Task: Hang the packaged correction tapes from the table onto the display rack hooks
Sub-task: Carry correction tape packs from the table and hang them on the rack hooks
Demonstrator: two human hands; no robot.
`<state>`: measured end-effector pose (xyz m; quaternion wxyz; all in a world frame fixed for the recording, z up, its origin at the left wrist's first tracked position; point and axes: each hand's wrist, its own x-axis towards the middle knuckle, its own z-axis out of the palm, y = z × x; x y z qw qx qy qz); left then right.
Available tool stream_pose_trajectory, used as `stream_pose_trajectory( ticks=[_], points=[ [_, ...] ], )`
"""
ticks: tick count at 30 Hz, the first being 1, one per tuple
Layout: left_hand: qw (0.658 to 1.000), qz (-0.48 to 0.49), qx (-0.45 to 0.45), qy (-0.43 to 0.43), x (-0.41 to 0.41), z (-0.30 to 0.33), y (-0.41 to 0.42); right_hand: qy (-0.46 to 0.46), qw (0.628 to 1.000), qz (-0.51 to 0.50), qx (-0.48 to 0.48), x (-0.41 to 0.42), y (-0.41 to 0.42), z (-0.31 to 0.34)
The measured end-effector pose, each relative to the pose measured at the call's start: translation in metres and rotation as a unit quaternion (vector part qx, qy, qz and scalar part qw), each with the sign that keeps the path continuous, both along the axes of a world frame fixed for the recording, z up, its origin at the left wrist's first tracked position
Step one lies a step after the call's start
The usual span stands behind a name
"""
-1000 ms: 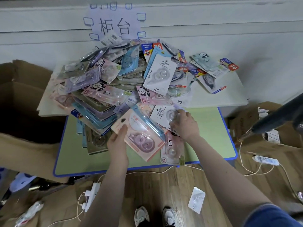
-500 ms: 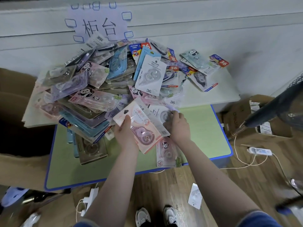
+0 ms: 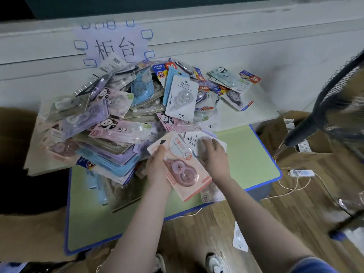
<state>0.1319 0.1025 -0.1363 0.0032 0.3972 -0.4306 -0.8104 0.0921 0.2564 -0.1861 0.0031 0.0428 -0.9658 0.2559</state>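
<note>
A big heap of packaged correction tapes point(image 3: 122, 119) covers the back and left of a green table point(image 3: 248, 154) with a blue rim. My left hand point(image 3: 157, 166) grips a large pink correction tape package point(image 3: 181, 170) by its left edge, thumb on top, just above the table's front. My right hand point(image 3: 214, 154) lies over a white correction tape package point(image 3: 197, 140) beside the pink one, fingers curled on its blister. No display rack hooks are in view.
A white board point(image 3: 254, 109) under the pile sticks out at the back right. Cardboard boxes point(image 3: 307, 148) stand at the right, another box point(image 3: 17, 138) at the left. A dark fan point(image 3: 334, 107) leans in from the right. One package point(image 3: 240, 237) and power strip point(image 3: 301, 173) lie on the wooden floor.
My left hand has lifted the pink package and drawn it toward me and to the right. My right hand has shifted onto the white package next to it. The view has tilted slightly.
</note>
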Motion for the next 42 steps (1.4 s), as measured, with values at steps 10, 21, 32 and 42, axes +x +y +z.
stream_pose_trajectory(
  ticks=[10, 21, 32, 42],
  points=[
    [0.999, -0.033, 0.014, 0.017, 0.023, -0.007, -0.028, -0.019, 0.995, -0.096, 0.016, 0.035, -0.029, -0.007],
    [0.989, -0.077, -0.122, -0.04, 0.016, -0.04, 0.002, -0.119, 0.991, -0.054, -0.015, 0.003, 0.012, 0.018],
    [0.983, 0.04, -0.177, 0.032, -0.001, -0.03, 0.023, -0.174, 0.983, -0.044, -0.027, -0.033, 0.022, 0.017],
    [0.956, 0.208, -0.186, 0.093, -0.032, -0.029, 0.048, -0.125, 0.982, -0.103, -0.093, -0.025, 0.022, -0.003]
  ],
)
